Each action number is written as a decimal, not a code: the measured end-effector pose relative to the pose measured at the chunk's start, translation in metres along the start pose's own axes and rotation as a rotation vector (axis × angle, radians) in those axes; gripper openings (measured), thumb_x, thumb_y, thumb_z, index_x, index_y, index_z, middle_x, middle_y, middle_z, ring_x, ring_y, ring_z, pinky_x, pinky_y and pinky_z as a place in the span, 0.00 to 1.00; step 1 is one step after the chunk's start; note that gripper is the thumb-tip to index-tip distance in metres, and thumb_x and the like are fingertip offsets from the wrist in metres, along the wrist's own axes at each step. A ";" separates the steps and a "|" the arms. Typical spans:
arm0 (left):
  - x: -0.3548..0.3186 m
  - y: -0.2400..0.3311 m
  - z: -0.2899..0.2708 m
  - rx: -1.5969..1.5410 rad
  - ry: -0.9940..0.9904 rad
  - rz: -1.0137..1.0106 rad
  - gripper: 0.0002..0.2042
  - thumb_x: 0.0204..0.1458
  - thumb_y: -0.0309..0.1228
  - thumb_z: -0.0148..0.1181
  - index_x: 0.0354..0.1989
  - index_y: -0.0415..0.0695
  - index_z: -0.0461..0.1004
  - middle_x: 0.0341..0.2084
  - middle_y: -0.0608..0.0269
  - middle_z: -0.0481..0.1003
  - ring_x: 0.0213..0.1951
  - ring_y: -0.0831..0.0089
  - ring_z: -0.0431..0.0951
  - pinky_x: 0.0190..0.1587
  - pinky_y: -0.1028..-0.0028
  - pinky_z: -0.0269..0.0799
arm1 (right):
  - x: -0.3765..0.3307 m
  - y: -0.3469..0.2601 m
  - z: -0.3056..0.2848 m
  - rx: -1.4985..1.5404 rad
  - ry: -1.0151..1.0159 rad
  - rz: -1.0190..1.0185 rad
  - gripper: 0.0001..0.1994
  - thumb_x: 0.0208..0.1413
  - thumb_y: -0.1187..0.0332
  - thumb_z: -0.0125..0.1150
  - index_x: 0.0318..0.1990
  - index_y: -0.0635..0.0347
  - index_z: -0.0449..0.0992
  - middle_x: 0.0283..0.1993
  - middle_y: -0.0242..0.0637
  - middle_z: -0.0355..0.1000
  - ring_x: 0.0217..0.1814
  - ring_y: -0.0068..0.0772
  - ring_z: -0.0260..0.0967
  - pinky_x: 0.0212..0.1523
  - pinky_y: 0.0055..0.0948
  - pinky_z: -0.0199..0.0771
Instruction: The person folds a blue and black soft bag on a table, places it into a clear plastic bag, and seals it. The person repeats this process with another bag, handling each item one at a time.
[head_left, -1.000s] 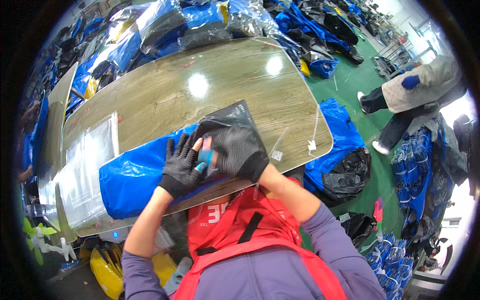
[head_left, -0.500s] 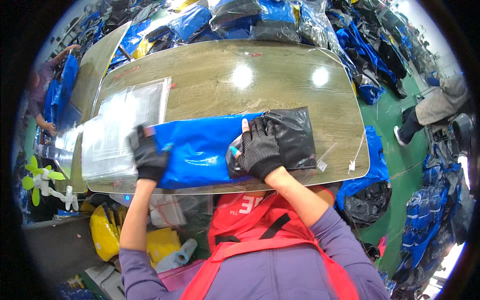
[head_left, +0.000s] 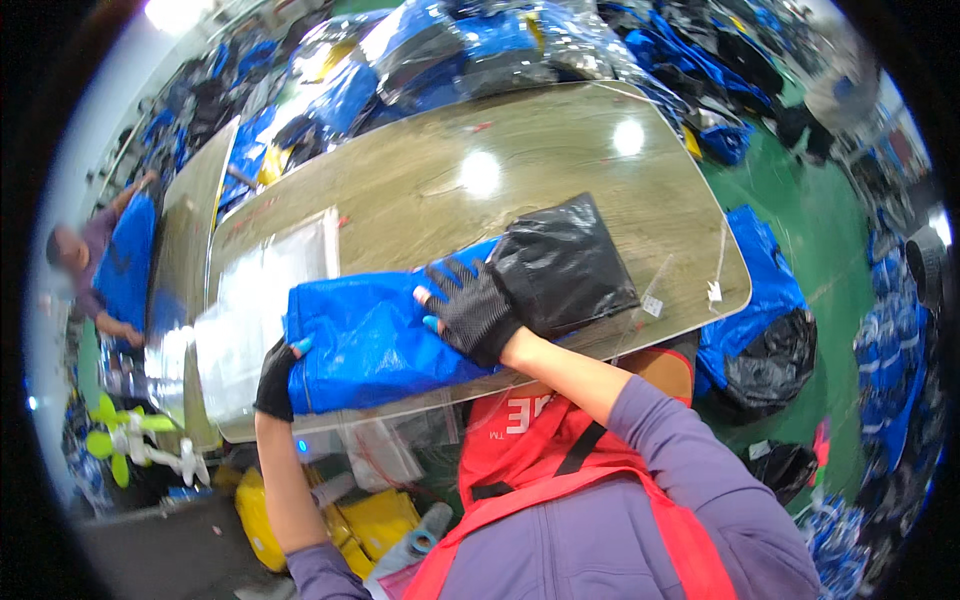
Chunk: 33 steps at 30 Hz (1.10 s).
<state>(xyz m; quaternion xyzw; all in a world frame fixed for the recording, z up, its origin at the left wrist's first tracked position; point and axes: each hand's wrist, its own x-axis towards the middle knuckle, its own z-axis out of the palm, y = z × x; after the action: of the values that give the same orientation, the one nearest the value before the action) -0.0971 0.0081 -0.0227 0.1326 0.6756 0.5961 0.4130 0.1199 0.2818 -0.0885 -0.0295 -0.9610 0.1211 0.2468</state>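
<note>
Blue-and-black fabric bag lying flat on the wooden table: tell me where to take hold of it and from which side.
Grip the blue-and-black fabric bag at its short blue end, coming from the left, where the left hand already pinches it. That end overhangs the near rim of the wooden table, so fingers can probably get under it. The right hand presses flat at the middle, where the fabric offers no edge.

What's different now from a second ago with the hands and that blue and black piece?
The left hand has left the middle, slid out along the blue and black folded item and now grips its left end. The right hand stays pressed flat where blue meets black. The item still lies on the table, beside the clear plastic bags.
</note>
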 end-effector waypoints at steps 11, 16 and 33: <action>0.039 0.061 0.328 0.476 -0.315 0.640 0.27 0.55 0.39 0.57 0.62 0.42 0.62 0.35 0.58 0.72 0.41 0.68 0.75 0.44 0.68 0.71 | -0.079 0.012 0.006 0.568 -0.313 0.451 0.22 0.60 0.60 0.50 0.61 0.56 0.63 0.66 0.47 0.59 0.66 0.44 0.58 0.67 0.39 0.54; 0.074 0.021 0.348 1.275 -0.502 1.170 0.35 0.53 0.53 0.51 0.66 0.46 0.58 0.63 0.46 0.59 0.66 0.45 0.54 0.68 0.48 0.38 | -0.101 0.017 0.040 0.843 0.158 0.299 0.30 0.65 0.52 0.40 0.70 0.56 0.46 0.73 0.43 0.46 0.74 0.40 0.44 0.72 0.38 0.40; 0.103 -0.003 0.331 1.182 -0.833 0.977 0.27 0.49 0.40 0.55 0.61 0.51 0.65 0.62 0.53 0.63 0.67 0.55 0.56 0.67 0.43 0.39 | -0.075 0.075 -0.153 0.004 0.132 0.391 0.27 0.57 0.59 0.51 0.62 0.63 0.63 0.61 0.55 0.64 0.62 0.55 0.62 0.56 0.55 0.62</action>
<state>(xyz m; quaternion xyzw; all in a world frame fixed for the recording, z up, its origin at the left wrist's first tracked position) 0.0767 0.3071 -0.0498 0.8072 0.5357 0.1614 0.1879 0.2591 0.3794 -0.0121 -0.2228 -0.9185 0.1666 0.2811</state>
